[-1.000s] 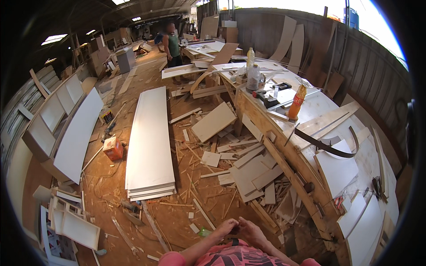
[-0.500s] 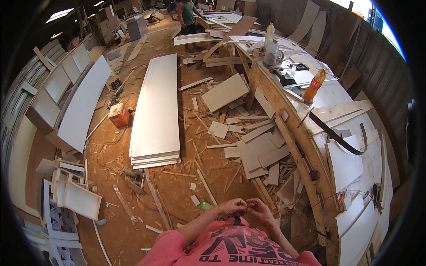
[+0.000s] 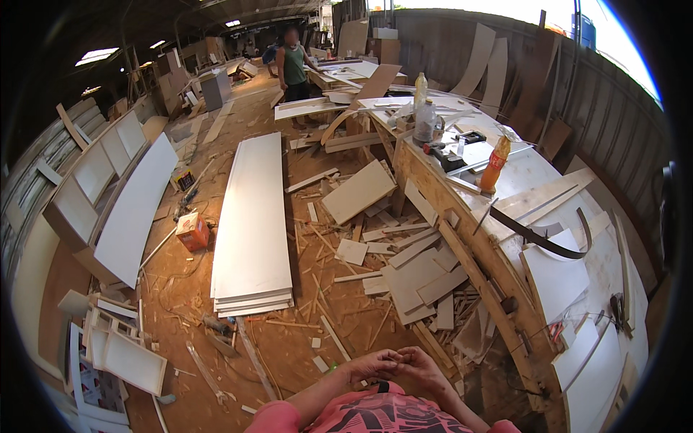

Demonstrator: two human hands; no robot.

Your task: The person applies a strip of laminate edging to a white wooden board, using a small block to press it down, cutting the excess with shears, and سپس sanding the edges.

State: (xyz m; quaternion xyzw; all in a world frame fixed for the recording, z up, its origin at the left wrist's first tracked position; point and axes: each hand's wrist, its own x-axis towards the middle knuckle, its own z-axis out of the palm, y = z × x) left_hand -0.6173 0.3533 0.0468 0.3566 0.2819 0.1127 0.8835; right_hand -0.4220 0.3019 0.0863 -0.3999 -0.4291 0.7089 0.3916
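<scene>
My left hand (image 3: 372,366) and my right hand (image 3: 420,366) meet in front of my pink shirt (image 3: 393,411), low in the view. Both have curled fingers, the tips touching or nearly so. Anything pinched between them is too small or hidden to make out. On the brown floor ahead lies a stack of long white panels (image 3: 251,224). Right of it, close beyond my hands, wood offcuts (image 3: 422,285) are heaped beside a long workbench (image 3: 462,209).
The bench bears an orange drink bottle (image 3: 494,166), a clear plastic jug (image 3: 424,123) and a curved dark strip (image 3: 538,238). An orange box (image 3: 193,232) and a white-faced cabinet (image 3: 137,209) stand left. Another person (image 3: 294,68) is at a far table.
My view has tilted up, so the floor, bench and hands sit lower in the picture. My hands stay together at my chest, fingers slightly shifted.
</scene>
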